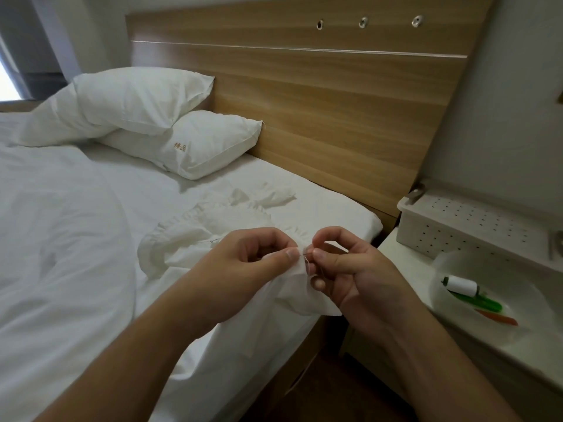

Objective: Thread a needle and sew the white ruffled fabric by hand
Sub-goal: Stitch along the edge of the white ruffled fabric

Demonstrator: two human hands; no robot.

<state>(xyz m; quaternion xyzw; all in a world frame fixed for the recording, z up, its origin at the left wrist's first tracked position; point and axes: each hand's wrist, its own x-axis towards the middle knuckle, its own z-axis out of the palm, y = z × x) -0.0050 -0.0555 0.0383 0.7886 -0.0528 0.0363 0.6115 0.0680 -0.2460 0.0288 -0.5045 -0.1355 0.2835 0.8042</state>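
1. White ruffled fabric (213, 229) spread across the near corner of the bed (76, 239), just beside the edge that faces the nightstand (405, 269); one fold lifted off the bed and draped down over that edge.
2. Left hand (243, 269) over the bed's edge, fingers curled, thumb and forefinger pinching the lifted fold of fabric.
3. Right hand (350, 275) just beside the left, past the bed's edge toward the nightstand, thumb and forefinger pinched together at the same fold; lower fingers curled against the cloth.
4. Needle (305, 254) barely visible as a thin dark sliver between the 2 pinches; too small to tell whether threaded.
5. Fine pale thread (308, 266) hanging a short way down the fabric just below the fingertips.
6. 2 white pillows (158, 117) stacked at the head of the bed, against the wooden headboard (335, 102).
7. On the nightstand, beside the bed: white bowl (457, 260) holding a spool of white thread (461, 285), a green tool (478, 301) and an orange one (499, 318), both too blurred to name.
8. White perforated box (472, 229) behind the bowl, farther from the bed's foot.
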